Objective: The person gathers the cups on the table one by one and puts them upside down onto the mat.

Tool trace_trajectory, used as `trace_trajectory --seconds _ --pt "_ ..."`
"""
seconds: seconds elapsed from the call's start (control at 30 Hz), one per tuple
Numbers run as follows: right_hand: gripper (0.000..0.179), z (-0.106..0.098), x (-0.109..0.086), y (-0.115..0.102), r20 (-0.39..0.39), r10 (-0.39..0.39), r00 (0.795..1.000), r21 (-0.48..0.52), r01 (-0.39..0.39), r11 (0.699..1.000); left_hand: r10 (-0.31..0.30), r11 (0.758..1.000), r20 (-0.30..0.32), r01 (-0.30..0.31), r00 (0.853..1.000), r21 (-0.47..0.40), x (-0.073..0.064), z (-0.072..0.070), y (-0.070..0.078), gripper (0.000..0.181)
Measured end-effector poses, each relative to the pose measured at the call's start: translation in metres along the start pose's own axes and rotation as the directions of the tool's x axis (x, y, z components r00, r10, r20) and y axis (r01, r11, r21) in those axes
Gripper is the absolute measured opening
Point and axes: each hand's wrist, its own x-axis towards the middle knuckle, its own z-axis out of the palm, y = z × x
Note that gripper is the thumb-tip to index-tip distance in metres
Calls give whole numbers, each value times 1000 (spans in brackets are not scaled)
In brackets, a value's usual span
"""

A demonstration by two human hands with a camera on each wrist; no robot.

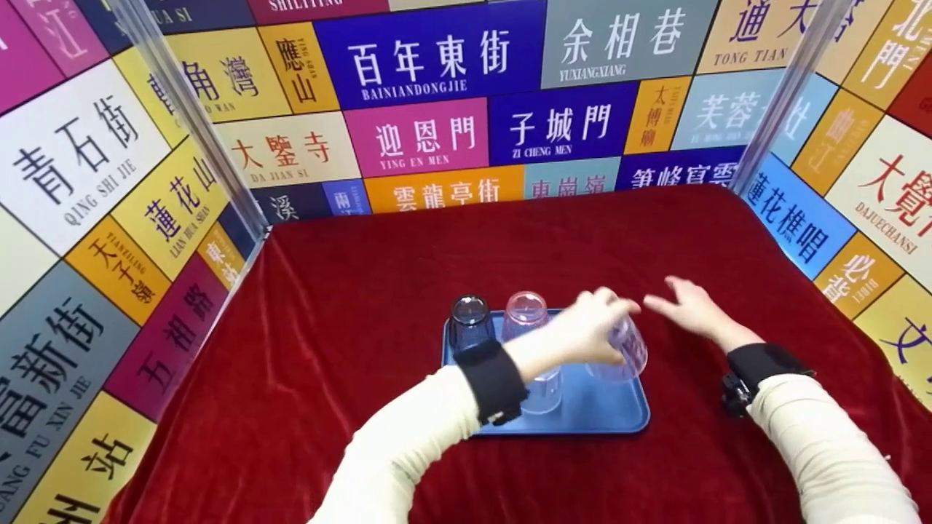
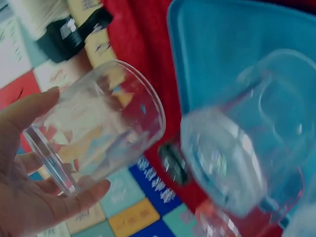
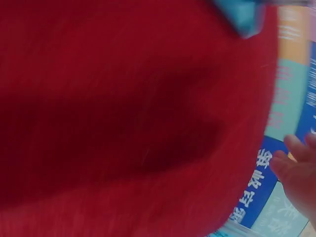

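My left hand (image 1: 582, 331) grips a clear cup (image 1: 628, 353) by its base, thumb on one side and fingers on the other. The cup is tilted, its open rim pointing down over the right part of a blue tray (image 1: 597, 411). In the left wrist view, nothing shows inside this clear cup (image 2: 98, 131). Just to the right, my right hand (image 1: 688, 309) hovers with its fingers extended towards the cup, holding nothing. Another clear cup (image 1: 542, 394) stands on the tray, partly hidden behind my left wrist. Upside down at the tray's back left are a dark cup (image 1: 470, 320) and a pinkish cup (image 1: 526, 313).
A red velvet cloth (image 1: 349, 306) covers the table around the tray. Panels with colourful street-name signs (image 1: 429, 65) enclose the back and both sides, with clear corner posts (image 1: 779, 94) between them. Black bands (image 1: 491, 382) with cameras sit on both wrists.
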Motion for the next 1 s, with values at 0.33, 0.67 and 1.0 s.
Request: trace_trajectory --seconds 0.33,0.67,1.0 --pt "70 12 -2 10 112 -121 986 -233 145 962 -107 984 98 91 989 153 16 39 11 62" --pt "65 23 -1 9 104 -161 981 -229 181 956 -156 963 145 118 977 244 16 61 16 52" --pt "66 22 -5 15 114 -143 983 -226 166 960 -220 955 146 182 965 235 23 73 14 55"
